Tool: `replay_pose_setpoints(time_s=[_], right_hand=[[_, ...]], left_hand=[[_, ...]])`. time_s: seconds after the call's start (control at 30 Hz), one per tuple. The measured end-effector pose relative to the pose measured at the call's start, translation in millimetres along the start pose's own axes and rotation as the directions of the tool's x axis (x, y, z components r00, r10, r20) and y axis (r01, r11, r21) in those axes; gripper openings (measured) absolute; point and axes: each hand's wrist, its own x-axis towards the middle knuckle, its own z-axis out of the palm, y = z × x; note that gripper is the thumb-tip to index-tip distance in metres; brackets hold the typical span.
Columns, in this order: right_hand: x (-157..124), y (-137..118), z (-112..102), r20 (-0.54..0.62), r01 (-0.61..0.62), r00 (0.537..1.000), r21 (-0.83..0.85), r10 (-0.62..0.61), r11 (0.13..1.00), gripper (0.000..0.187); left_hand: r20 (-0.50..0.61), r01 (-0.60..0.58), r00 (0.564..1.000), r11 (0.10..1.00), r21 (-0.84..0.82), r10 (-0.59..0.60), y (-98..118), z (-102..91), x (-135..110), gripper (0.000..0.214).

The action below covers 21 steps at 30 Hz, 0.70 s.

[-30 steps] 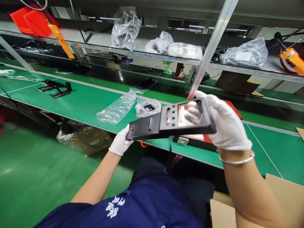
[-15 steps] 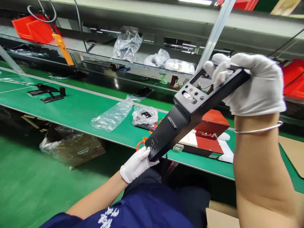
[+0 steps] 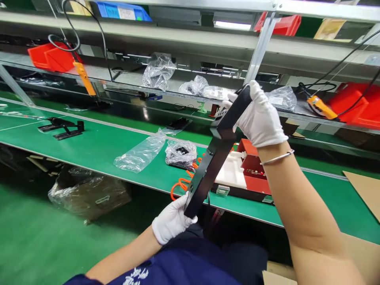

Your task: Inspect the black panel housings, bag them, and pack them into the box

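Note:
I hold a long black plastic housing tilted steeply, seen nearly edge-on, above the front edge of the green workbench. My right hand, in a white glove, grips its upper end near the metal upright. My left hand, also gloved, is closed on its lower end just above my lap. A metal bangle circles my right wrist.
Clear plastic bags and a bagged black part lie on the bench. A red-and-white fixture with an orange coiled cable sits behind the housing. Black brackets lie far left. Shelves above carry red bins and bags. Cardboard lies at right.
The housing has swung from nearly flat to steeply tilted and turned edge-on. My right hand rose with its upper end, and my left hand dropped lower. The view tipped upward.

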Motion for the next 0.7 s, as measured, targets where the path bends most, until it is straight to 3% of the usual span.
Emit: replay_pose_setpoints(time_s=[0.07,0.17,0.27,0.4,0.47,0.57,0.63,0.7], right_hand=[[3.3,15.1,-4.3,-0.061,0.018,0.998,-0.099,-0.024,0.995,0.006],[4.3,35.1,-13.1,-0.083,-0.030,0.997,-0.230,0.011,0.973,0.010],[4.5,54.2,-22.7,-0.118,-0.096,0.991,-0.303,0.063,0.948,0.015],[9.1,83.9,-36.3,-0.155,-0.090,0.988,-0.456,0.021,0.885,0.024],[11.3,95.7,-43.0,-0.158,-0.034,0.986,-0.473,-0.046,0.880,0.029],[9.7,97.6,-50.8,-0.100,0.104,0.979,-0.494,-0.175,0.863,0.032],[2.9,87.1,-52.8,-0.047,0.184,0.970,-0.500,-0.239,0.846,0.032],[-8.2,73.2,-51.2,0.007,0.229,0.966,-0.484,-0.259,0.845,0.027]], left_hand=[[-0.013,-0.032,0.999,0.998,-0.044,0.032,-3.7,11.3,-1.3,0.011],[-0.150,-0.114,0.983,0.992,-0.061,0.104,-7.8,32.1,-0.4,0.011],[-0.310,-0.195,0.934,0.980,-0.033,0.175,-9.0,49.9,5.0,0.010],[-0.383,-0.307,0.871,0.949,0.067,0.308,-11.8,61.2,14.9,0.007],[-0.345,-0.358,0.854,0.921,0.153,0.389,-15.0,61.9,16.9,0.005],[-0.126,-0.425,0.866,0.846,0.321,0.483,-15.4,56.0,13.3,0.025],[0.027,-0.434,0.884,0.797,0.420,0.467,-7.7,47.1,8.8,0.037],[0.082,-0.433,0.890,0.775,0.460,0.448,6.6,37.9,6.1,0.048]])
